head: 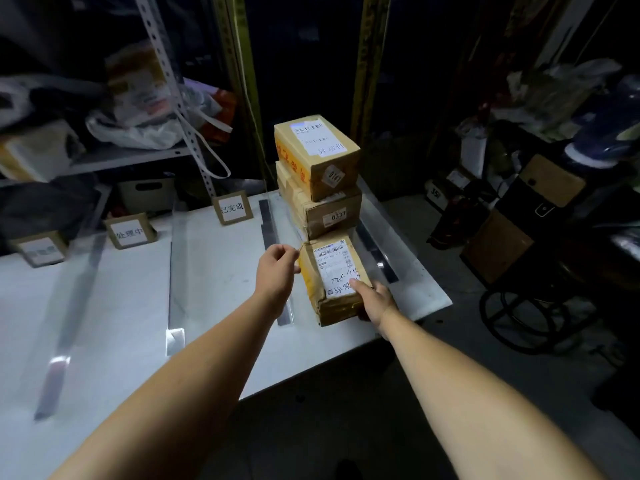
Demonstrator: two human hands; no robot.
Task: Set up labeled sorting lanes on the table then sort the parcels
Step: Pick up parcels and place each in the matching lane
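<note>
Left hand [278,264]: reaching to centre frame, fingers curling, pinching a thin string [300,248] at the nearest parcel's [311,277] left corner.
Right hand [375,301]: gripping that parcel's near-right corner, thumb pressing its label [337,268].

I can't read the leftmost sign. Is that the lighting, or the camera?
Head view: that leftmost sign is smeared by blur near the frame edge, while the next sign reads clearly. Head view: light pools on the white table, the shelves behind are dim. Head view: glare streaks the clear divider strips; the wide lens bends lines at the edges.
</note>
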